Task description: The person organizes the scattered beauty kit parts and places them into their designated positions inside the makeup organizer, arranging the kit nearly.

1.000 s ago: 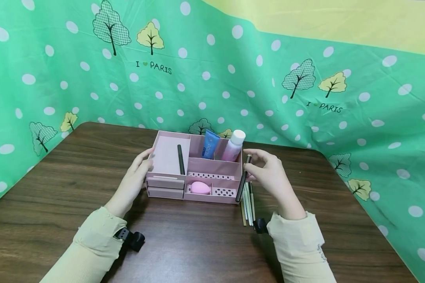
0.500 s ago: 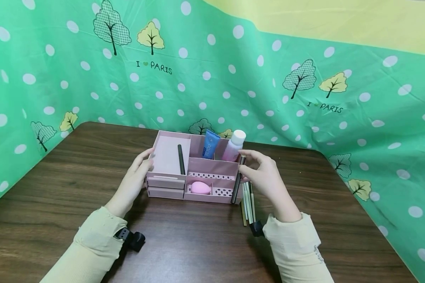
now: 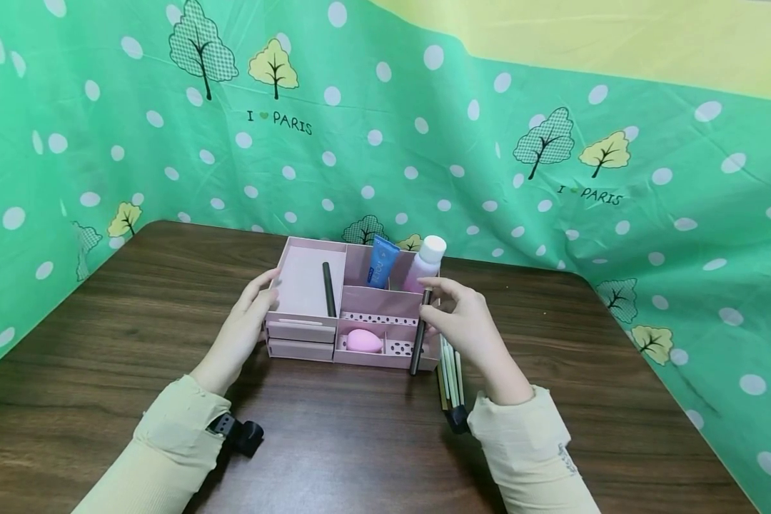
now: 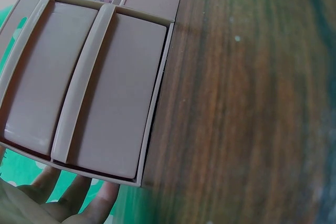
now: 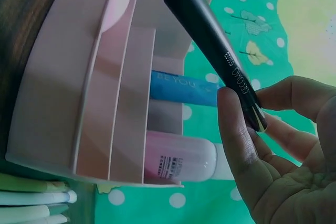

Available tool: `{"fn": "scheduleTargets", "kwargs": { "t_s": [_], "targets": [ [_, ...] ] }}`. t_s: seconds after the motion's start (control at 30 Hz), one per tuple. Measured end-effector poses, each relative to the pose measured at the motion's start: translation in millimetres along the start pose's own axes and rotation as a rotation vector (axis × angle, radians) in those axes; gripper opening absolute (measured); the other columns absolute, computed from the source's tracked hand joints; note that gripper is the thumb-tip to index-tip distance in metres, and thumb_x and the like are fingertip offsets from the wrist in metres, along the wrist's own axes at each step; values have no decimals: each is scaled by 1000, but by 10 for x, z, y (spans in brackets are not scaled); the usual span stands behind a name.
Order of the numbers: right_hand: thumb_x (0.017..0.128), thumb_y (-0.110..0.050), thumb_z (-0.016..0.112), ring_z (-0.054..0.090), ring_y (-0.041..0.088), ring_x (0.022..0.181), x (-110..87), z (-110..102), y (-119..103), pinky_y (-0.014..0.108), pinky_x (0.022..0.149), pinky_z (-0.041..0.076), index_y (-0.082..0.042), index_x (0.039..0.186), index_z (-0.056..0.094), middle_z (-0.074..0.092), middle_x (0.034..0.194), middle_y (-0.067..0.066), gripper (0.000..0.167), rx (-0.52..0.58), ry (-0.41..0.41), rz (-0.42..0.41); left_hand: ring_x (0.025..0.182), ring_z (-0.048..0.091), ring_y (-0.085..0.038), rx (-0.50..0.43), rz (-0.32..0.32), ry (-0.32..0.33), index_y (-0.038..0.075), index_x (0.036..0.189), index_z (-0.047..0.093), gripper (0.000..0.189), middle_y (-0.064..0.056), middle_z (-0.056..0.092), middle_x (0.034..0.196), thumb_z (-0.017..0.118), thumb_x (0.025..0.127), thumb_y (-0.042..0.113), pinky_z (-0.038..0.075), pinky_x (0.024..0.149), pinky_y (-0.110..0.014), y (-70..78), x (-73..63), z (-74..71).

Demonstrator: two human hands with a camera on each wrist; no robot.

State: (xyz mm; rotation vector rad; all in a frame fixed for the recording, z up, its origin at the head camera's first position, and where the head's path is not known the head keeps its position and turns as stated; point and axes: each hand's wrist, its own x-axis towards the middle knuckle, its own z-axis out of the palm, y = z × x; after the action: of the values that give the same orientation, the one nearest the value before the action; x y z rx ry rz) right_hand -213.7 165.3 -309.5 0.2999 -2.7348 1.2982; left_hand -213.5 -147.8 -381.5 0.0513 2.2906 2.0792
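Observation:
A pink desk organizer point(image 3: 385, 303) with drawers and compartments stands on the table. My left hand point(image 3: 240, 328) rests against its left side, the fingers point(image 4: 73, 195) fairly straight along the wall. My right hand point(image 3: 465, 321) pinches the upper end of a black tapered stick point(image 5: 207, 35) with lettering and a gold band. The stick tilts just in front of the organizer's right compartments, its thick end down. My fingers hide its other end. Inside the organizer are a blue tube point(image 3: 382, 262), a white-capped pink bottle point(image 3: 432, 250) and a pink egg-shaped sponge point(image 3: 363, 341).
A second dark stick point(image 3: 329, 289) lies in the organizer's left top tray. Several thin pale green and gold sticks point(image 3: 451, 371) lie on the table point(image 3: 334, 442) beside the organizer's right side. A green dotted curtain point(image 3: 385, 157) hangs behind the table.
My right hand has moved left with the black stick, from beside the organizer's right edge to in front of its right compartments. My left hand has stayed in place.

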Motion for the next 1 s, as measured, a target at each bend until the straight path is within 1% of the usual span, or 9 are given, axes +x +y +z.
{"fn": "scheduleTargets", "kwargs": {
  "t_s": [0.17,0.27,0.37,0.43,0.57,0.67,0.7,0.8,1.0],
  "targets": [
    [86,-3,61,64,20,65,-4,55,4,33,61,54,-6,132,62,61,92,14,46,-4,-10,-12,126,44,-31,4,4,1,30,157,23,54,-13,21,161,33,106,41,45,88,-30,-9,6,-1],
    [86,-3,61,64,22,64,-2,82,15,31,59,53,-7,131,63,61,89,13,46,5,-1,-28,125,45,-31,8,2,3,30,157,23,54,-13,22,160,33,106,41,46,87,-30,-9,7,-1],
    [85,-2,62,63,22,67,-6,101,13,28,58,52,-8,130,64,61,89,13,45,15,13,-43,126,44,-30,6,1,3,30,157,23,54,-14,24,159,34,106,42,46,87,-30,-3,3,0],
    [86,-2,62,64,23,69,-10,116,11,28,59,53,-9,130,64,61,91,13,45,34,21,-46,126,43,-29,4,-1,3,31,158,22,55,-15,25,158,34,106,43,46,87,-30,3,-2,2],
    [86,-2,63,64,24,72,-19,155,1,35,63,57,-11,130,64,61,94,14,44,110,35,-39,126,44,-29,14,2,5,30,158,22,54,-14,24,159,33,106,42,46,87,-31,6,-1,7],
    [87,-3,63,66,27,73,-23,182,-11,36,64,57,-11,131,64,61,96,15,44,161,41,-35,127,43,-30,26,6,5,30,158,22,54,-14,22,161,33,106,41,45,88,-32,2,0,7],
    [88,-3,63,66,27,73,-24,189,-17,34,63,57,-11,131,64,61,98,15,44,170,42,-34,128,42,-30,28,7,3,30,158,22,54,-13,21,161,32,106,41,45,88,-32,-2,0,7],
    [89,-4,64,66,23,75,-23,201,-25,31,63,57,-12,133,62,62,104,16,45,198,45,-29,129,42,-31,26,4,4,30,158,22,54,-13,20,162,32,106,42,44,89,-32,-10,-2,7],
    [90,-4,64,65,9,79,-11,217,-42,28,67,57,-10,136,60,64,112,21,46,276,50,-31,129,42,-30,21,4,1,31,158,22,54,-13,20,162,33,106,42,44,91,-35,-15,-6,11]
  ]
}}
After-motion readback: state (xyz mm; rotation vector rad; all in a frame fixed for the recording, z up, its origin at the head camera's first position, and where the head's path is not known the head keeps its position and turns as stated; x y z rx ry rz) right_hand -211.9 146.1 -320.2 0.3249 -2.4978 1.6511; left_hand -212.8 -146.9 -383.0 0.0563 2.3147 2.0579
